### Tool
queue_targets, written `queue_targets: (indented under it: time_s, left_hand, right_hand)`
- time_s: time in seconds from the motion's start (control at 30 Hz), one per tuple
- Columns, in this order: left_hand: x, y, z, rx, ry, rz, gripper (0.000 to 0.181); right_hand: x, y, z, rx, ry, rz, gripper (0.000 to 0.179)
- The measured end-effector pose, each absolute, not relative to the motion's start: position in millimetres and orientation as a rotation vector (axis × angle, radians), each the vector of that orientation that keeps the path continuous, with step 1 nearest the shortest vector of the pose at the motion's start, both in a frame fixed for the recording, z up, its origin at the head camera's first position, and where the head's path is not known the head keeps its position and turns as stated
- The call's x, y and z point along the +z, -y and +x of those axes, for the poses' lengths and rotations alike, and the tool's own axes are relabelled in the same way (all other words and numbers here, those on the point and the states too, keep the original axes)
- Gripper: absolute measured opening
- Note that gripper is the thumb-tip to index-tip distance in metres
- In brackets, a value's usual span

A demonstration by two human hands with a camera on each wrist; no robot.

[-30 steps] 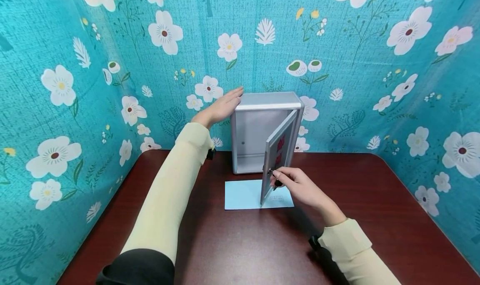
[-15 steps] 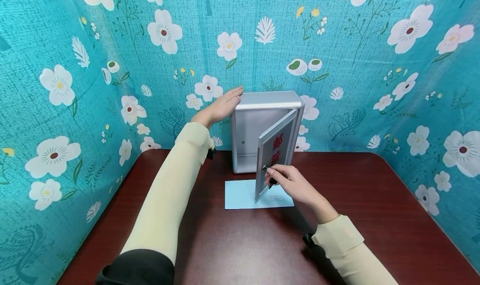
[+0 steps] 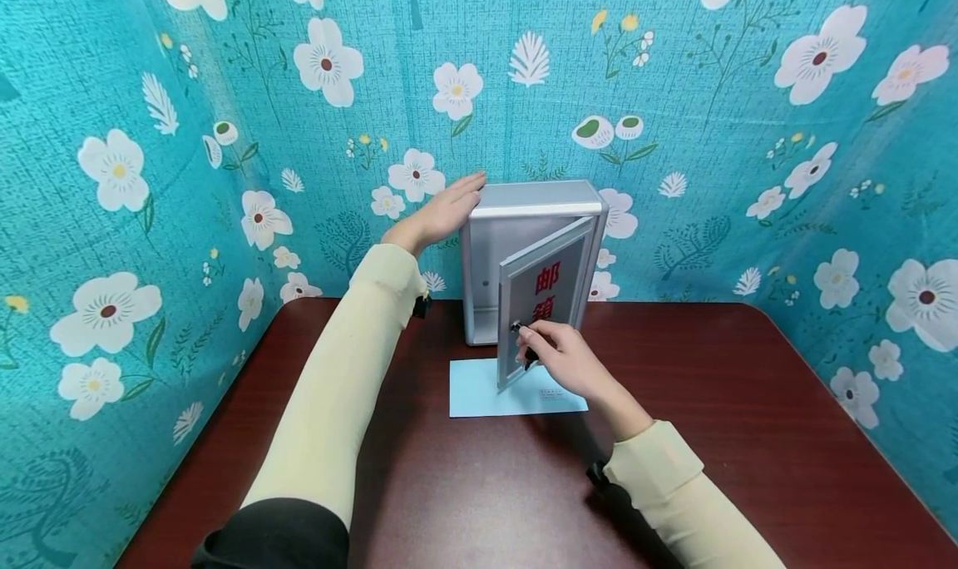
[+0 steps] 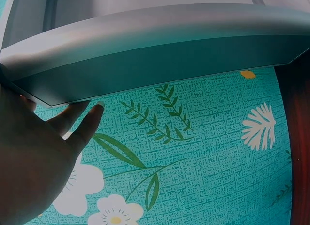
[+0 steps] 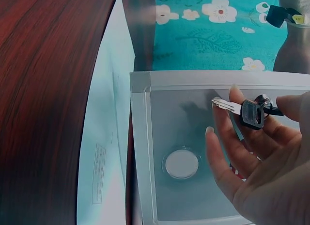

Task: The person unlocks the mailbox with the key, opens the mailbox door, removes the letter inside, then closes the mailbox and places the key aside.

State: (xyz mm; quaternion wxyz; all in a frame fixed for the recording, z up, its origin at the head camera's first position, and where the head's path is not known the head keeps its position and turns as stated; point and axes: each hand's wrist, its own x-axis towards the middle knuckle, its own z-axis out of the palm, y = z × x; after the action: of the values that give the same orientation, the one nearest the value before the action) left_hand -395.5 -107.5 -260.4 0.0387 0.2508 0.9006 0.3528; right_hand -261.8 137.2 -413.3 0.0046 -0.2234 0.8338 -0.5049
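A grey metal mailbox [image 3: 535, 196] stands at the back of the table, its door [image 3: 566, 278] partly open and hinged on the right. Red characters mark the door's front. My left hand [image 3: 440, 218] rests against the box's upper left corner with fingers extended; the left wrist view [image 4: 41, 152] shows fingertips behind its edge. At the door's lock, my right hand [image 3: 565, 357] pinches a black-headed key [image 5: 275, 111] between thumb and finger. A second key [image 5: 251, 113] dangles from it over the fingers. Below the door lies a light blue envelope [image 3: 479, 398], partly hidden by it.
The dark red-brown table [image 3: 449, 486] ends at a teal floral cloth [image 3: 696, 120] hung behind and along both sides. A round white disc [image 5: 181, 164] is on the door's face near its lower part.
My right hand has moved left with the key, swinging the door partway toward the box. More of the red lettering shows now. My left hand has stayed on the box's corner.
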Motion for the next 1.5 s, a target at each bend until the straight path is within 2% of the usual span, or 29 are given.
queue_targets:
  time_s: [0.27, 0.73, 1.5]
  left_hand:
    - [-259.5, 107.8, -394.6, 1.062, -2.775, 0.775, 0.057]
    - [-259.7, 108.9, -393.4, 1.075, -2.759, 0.797, 0.057]
    - [-263.1, 108.1, -395.7, 1.127, -2.762, 0.766, 0.057]
  right_hand:
    - [-411.4, -128.4, -263.5, -1.581, -2.609, -0.587, 0.035]
    - [-413.8, -115.0, -273.9, -1.635, -2.590, -0.571, 0.039]
    - [-416.2, -97.9, -288.5, -1.680, -2.627, -0.489, 0.035]
